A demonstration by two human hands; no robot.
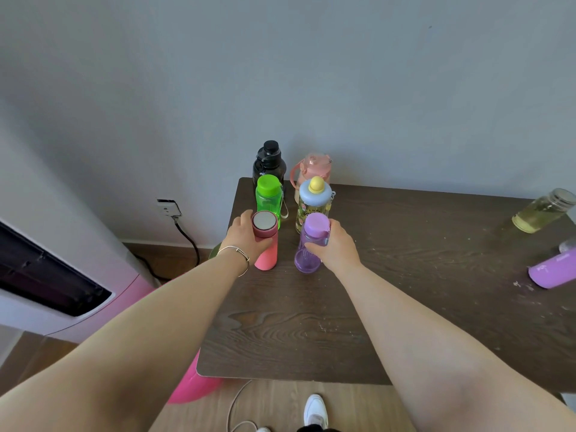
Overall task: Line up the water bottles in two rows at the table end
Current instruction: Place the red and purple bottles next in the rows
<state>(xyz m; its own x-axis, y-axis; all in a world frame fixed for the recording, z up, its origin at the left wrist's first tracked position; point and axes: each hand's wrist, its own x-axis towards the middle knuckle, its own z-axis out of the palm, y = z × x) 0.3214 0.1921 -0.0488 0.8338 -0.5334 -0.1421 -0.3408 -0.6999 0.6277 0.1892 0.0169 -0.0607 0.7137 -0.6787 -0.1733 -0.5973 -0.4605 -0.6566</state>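
1. Pink bottle (265, 241) stands upright, cap up, my left hand (246, 236) fingers wrapped round it.
2. Purple bottle (311, 244) upright too, my right hand (335, 247) closed on it.
3. Both sit on the dark wood surface (311, 322), just in front of the green bottle (268, 196) and yellow-knob bottle (313, 202).

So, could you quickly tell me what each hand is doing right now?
Left hand: closed around the pink bottle.
Right hand: closed around the purple bottle.

lilac bottle (553, 269) cropped; clear item (568, 244) cropped
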